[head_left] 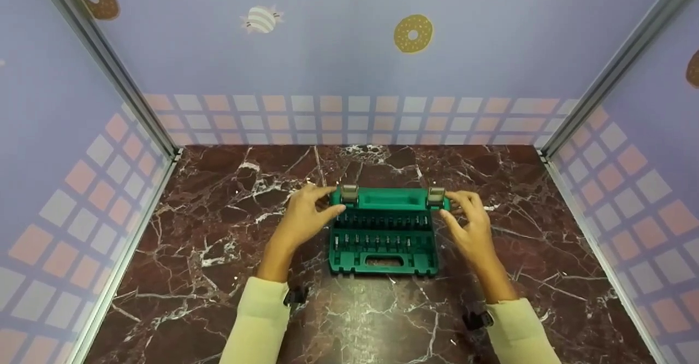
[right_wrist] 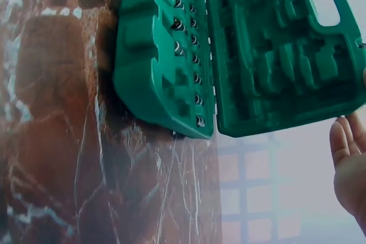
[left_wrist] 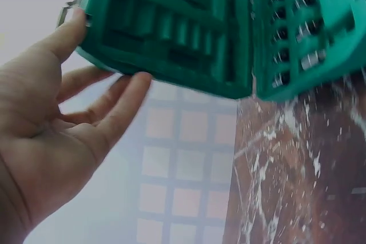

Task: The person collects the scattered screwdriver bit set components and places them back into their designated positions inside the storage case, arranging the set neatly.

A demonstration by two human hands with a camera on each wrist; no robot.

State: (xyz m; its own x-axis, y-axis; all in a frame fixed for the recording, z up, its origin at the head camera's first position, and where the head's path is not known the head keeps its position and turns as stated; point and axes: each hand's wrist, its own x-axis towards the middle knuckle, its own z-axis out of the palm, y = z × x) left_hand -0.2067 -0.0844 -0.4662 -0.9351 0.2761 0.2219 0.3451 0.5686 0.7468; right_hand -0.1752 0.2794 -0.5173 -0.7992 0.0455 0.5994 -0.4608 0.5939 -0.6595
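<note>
A green plastic socket case stands open on the table, its base (head_left: pixel 349 266) flat and its hinged lid (head_left: pixel 396 199) tilted up at the back. Several small metal sockets (head_left: pixel 378 240) stand in rows inside the base. My left hand (head_left: pixel 303 216) holds the lid's left corner, thumb near the metal latch (head_left: pixel 349 194) and fingers along the side edge. At the opposite corner, my right hand (head_left: pixel 471 225) grips the lid beside the other latch (head_left: pixel 436 196). In the right wrist view its fingertips (right_wrist: pixel 340 138) meet the lid's edge, while the thumb is mostly cut off.
The dark marbled table (head_left: pixel 218 298) runs back to a purple wall (head_left: pixel 338 64) with a checkered band. Metal-framed side panels (head_left: pixel 49 216) close off left and right. A small black device (head_left: pixel 295 296) sits at the left cuff and another (head_left: pixel 478 319) at the right.
</note>
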